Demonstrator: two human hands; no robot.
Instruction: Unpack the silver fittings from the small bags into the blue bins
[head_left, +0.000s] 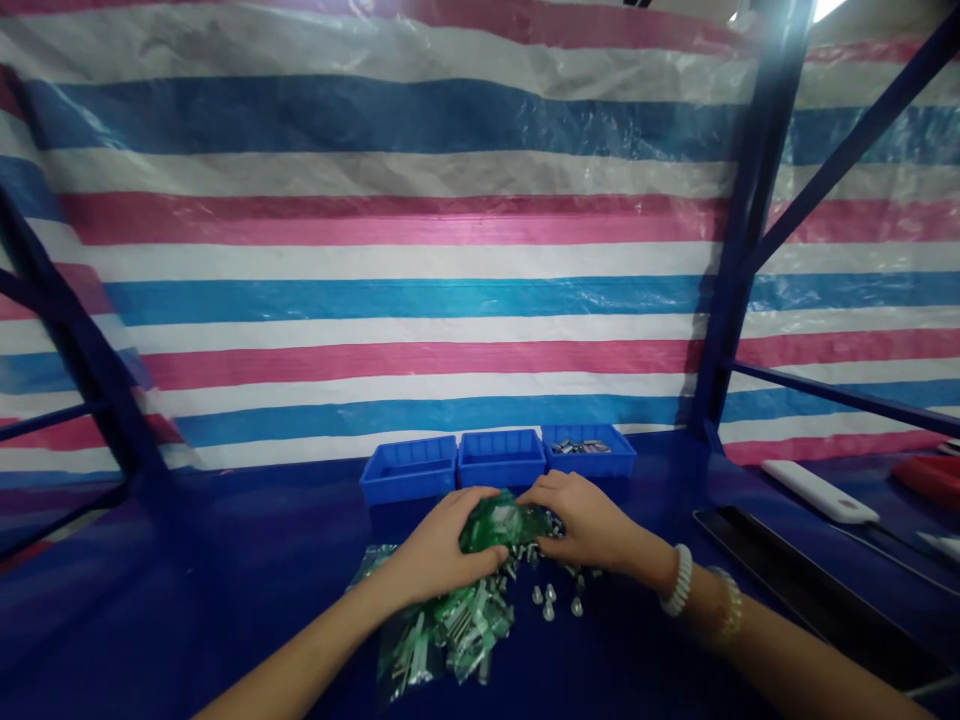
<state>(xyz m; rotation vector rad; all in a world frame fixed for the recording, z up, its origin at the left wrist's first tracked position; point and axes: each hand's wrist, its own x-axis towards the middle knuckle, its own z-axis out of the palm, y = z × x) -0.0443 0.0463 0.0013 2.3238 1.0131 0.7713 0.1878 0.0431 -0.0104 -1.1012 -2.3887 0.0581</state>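
Observation:
My left hand (439,550) and my right hand (585,520) both grip a crumpled green plastic bag (502,520) just above the blue table. Their fingers are curled around it, left hand on its left side, right hand on its right. Below the left hand lies a heap of green bags filled with small metal parts (450,635). A few loose silvery metal parts (551,598) lie on the table under my right wrist, which wears a white bead bracelet.
Three blue bins stand in a row behind the hands: left (409,468), middle (501,457), and right (589,449) holding metal pieces. A dark tray (810,590) and a white device (817,490) lie at right. Blue frame posts and a striped tarp stand behind.

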